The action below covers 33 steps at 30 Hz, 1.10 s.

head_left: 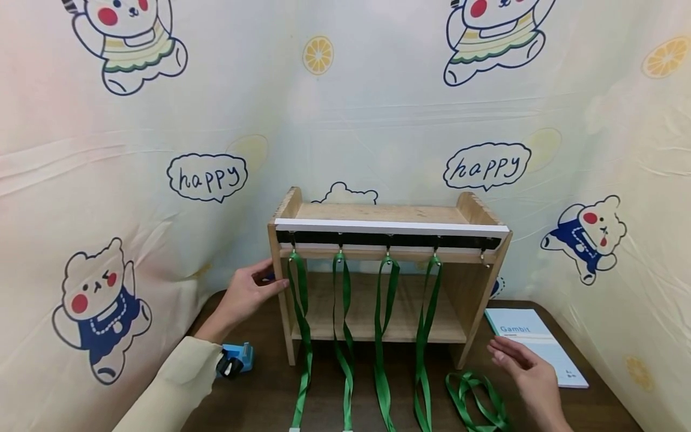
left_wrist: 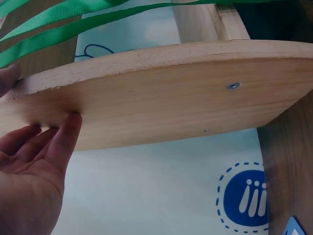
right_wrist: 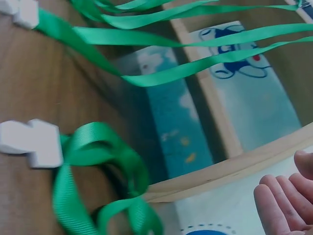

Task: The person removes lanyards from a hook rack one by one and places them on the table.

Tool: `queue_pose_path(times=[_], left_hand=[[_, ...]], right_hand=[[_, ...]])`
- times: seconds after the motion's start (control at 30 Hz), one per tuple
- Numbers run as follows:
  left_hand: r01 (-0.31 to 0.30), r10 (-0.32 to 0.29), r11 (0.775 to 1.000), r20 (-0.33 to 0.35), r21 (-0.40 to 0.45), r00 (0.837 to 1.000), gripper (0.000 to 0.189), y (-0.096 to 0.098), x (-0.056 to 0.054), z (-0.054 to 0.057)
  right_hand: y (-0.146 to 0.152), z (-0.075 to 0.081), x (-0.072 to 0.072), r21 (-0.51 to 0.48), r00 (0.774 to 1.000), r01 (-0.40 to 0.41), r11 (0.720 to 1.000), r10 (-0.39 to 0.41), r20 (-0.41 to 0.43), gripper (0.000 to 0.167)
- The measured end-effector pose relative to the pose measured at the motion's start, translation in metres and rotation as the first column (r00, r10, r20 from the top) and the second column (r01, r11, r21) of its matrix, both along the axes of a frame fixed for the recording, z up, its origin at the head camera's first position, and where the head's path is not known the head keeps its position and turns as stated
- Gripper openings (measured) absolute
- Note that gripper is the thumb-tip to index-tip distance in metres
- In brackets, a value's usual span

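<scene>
My left hand (head_left: pixel 245 297) touches the left side panel of a small wooden shelf (head_left: pixel 372 211). In the left wrist view, its fingertips press the panel's outer face (left_wrist: pixel 156 107), with the thumb at the front edge. Several green lanyards (head_left: pixel 384 336) hang in loops from metal hooks along the shelf's black strip (head_left: pixel 367 239). The rightmost hook (head_left: pixel 484 259) carries no lanyard. On the table, a coiled green lanyard (right_wrist: pixel 105 134) with a white plastic clip (right_wrist: pixel 45 144) lies at the right. Beside that coil my right hand (head_left: pixel 526 378) hovers, holding nothing, its fingers nearly straight.
A white and light blue pad marked Gambit (head_left: pixel 540 348) lies behind my right hand. Near my left sleeve stands a small blue tape dispenser (head_left: pixel 244 355). A printed cloth (head_left: pixel 345 120) surrounds the dark wooden table (head_left: pixel 259 402) at the back and sides.
</scene>
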<state>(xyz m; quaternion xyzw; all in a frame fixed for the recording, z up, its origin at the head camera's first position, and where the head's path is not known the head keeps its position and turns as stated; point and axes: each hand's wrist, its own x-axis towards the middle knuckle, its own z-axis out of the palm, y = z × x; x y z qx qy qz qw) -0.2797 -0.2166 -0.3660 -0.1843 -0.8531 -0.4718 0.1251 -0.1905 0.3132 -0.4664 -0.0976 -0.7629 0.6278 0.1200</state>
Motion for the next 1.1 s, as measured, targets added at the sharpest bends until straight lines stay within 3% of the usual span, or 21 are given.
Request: queue_pose_path(times=[0.17, 0.33, 0.57, 1.1], left_hand=[[-0.004, 0.005, 1.000, 0.004, -0.005, 1.000, 0.061, 0.000, 0.000, 0.001], [-0.005, 0.005, 1.000, -0.002, -0.009, 1.000, 0.061, 0.000, 0.000, 0.002], [-0.014, 0.014, 1.000, -0.002, -0.010, 1.000, 0.062, 0.000, 0.000, 0.001], [-0.013, 0.013, 1.000, -0.005, 0.001, 1.000, 0.062, 0.001, -0.003, -0.002]], right_hand=[[0.005, 0.019, 0.003, -0.093, 0.988, -0.041, 0.995, 0.027, -0.152, 0.037], [0.011, 0.044, 0.007, -0.034, 0.964, -0.033, 0.999, 0.023, -0.265, 0.034], [0.009, 0.076, 0.009, -0.094, 0.886, -0.128, 0.987, 0.071, -0.459, 0.041], [-0.015, 0.123, 0.005, 0.061, 0.796, -0.156, 0.986, 0.163, -0.582, 0.046]])
